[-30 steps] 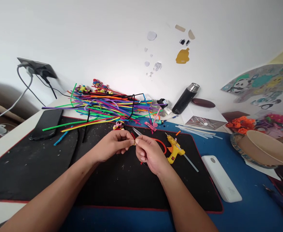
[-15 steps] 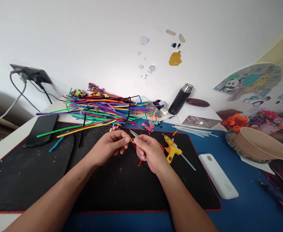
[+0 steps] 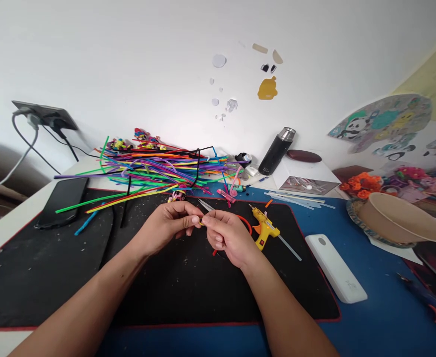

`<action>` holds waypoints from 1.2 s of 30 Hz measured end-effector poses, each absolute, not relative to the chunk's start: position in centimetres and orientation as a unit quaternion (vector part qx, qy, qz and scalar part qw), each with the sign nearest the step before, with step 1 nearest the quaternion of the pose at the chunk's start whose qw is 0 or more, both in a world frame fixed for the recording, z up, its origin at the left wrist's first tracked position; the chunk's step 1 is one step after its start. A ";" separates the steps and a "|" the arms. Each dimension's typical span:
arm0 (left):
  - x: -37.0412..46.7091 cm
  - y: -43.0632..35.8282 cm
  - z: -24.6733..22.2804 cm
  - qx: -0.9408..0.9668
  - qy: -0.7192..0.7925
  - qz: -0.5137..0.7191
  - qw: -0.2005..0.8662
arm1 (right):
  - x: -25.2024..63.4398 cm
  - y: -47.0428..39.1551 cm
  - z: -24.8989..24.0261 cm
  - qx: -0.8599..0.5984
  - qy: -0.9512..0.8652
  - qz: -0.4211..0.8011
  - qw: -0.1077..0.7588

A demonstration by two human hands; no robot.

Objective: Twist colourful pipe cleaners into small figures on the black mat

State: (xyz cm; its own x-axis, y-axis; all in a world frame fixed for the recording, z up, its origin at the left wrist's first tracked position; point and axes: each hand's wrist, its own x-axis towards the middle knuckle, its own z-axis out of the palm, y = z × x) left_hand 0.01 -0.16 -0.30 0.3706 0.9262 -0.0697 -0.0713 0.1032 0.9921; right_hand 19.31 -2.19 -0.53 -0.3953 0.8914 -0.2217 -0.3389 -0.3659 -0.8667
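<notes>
Left hand (image 3: 170, 221), right hand (image 3: 229, 237), closer than before, yellow piece (image 3: 202, 223) between

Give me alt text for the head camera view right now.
A person's left hand and right hand pinch a small yellow piece above a black mat. Scissors lie partly hidden by the right hand, with a yellow glue gun to its right and colourful pipe cleaners heaped farther back.

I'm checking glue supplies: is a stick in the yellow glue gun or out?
In: a translucent glue stick juts from the rear of the yellow glue gun. I cannot tell how much remains inside.
</notes>
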 end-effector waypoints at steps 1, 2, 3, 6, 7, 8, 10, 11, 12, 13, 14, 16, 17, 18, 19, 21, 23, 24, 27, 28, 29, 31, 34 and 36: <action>0.0 -0.2 -0.3 0.539 0.399 0.398 0.626 | 19.3 -2.2 -0.5 -0.359 -0.380 0.746 0.413; 0.0 -0.2 -0.2 0.540 0.399 0.398 0.625 | 19.3 -2.2 -0.5 -0.357 -0.379 0.748 0.411; 0.0 -0.2 -0.2 0.540 0.397 0.400 0.625 | 19.3 -2.3 -0.4 -0.356 -0.378 0.750 0.411; 0.0 -0.3 -0.2 0.541 0.391 0.405 0.624 | 19.3 -2.3 -0.3 -0.351 -0.374 0.754 0.409; 0.0 -0.3 -0.2 0.542 0.391 0.407 0.622 | 19.3 -2.3 -0.2 -0.350 -0.373 0.756 0.409; 0.0 -0.3 -0.1 0.543 0.392 0.409 0.620 | 19.2 -2.3 -0.2 -0.349 -0.373 0.757 0.408; 0.1 -0.3 -0.1 0.544 0.394 0.412 0.616 | 19.2 -2.4 -0.2 -0.345 -0.374 0.759 0.408; 0.2 -0.3 -0.1 0.543 0.393 0.414 0.616 | 19.2 -2.4 -0.2 -0.342 -0.374 0.760 0.407; 0.2 -0.4 -0.1 0.542 0.392 0.416 0.616 | 19.2 -2.4 -0.1 -0.340 -0.373 0.761 0.407; 0.2 -0.4 0.0 0.542 0.391 0.418 0.616 | 19.2 -2.4 -0.1 -0.338 -0.373 0.763 0.405; 0.3 -0.4 0.0 0.541 0.389 0.419 0.616 | 19.2 -2.4 -0.1 -0.337 -0.372 0.765 0.404; 0.3 -0.4 0.0 0.542 0.386 0.420 0.618 | 19.2 -2.4 -0.1 -0.337 -0.371 0.767 0.401; 0.3 -0.4 -0.1 0.542 0.384 0.420 0.619 | 19.2 -2.4 0.0 -0.338 -0.372 0.767 0.399; 0.3 -0.4 -0.1 0.541 0.383 0.421 0.620 | 19.2 -2.4 0.0 -0.339 -0.372 0.767 0.399; 0.2 -0.4 -0.2 0.540 0.381 0.421 0.621 | 19.2 -2.4 0.0 -0.340 -0.372 0.766 0.398; 0.2 -0.4 -0.2 0.540 0.380 0.421 0.622 | 19.2 -2.4 0.0 -0.342 -0.372 0.766 0.397; 0.1 -0.4 -0.3 0.541 0.380 0.419 0.622 | 19.2 -2.4 0.0 -0.343 -0.370 0.767 0.396; 0.1 -0.4 -0.3 0.543 0.380 0.418 0.622 | 19.2 -2.4 0.0 -0.342 -0.370 0.768 0.396; 0.0 -0.4 -0.2 0.548 0.379 0.415 0.619 | 19.2 -2.4 -0.1 -0.339 -0.367 0.771 0.395; 0.0 -0.4 -0.2 0.550 0.379 0.415 0.618 | 19.2 -2.4 -0.1 -0.339 -0.367 0.771 0.395; 0.0 -0.4 -0.2 0.551 0.378 0.415 0.618 | 19.2 -2.4 -0.1 -0.339 -0.366 0.771 0.395; 0.1 -0.4 -0.2 0.550 0.377 0.415 0.619 | 19.2 -2.4 -0.1 -0.339 -0.366 0.772 0.394; 0.1 -0.4 -0.3 0.544 0.374 0.417 0.625 | 19.2 -2.4 -0.1 -0.338 -0.366 0.772 0.394; 0.1 -0.3 -0.4 0.540 0.372 0.418 0.628 | 19.2 -2.4 -0.1 -0.337 -0.365 0.773 0.395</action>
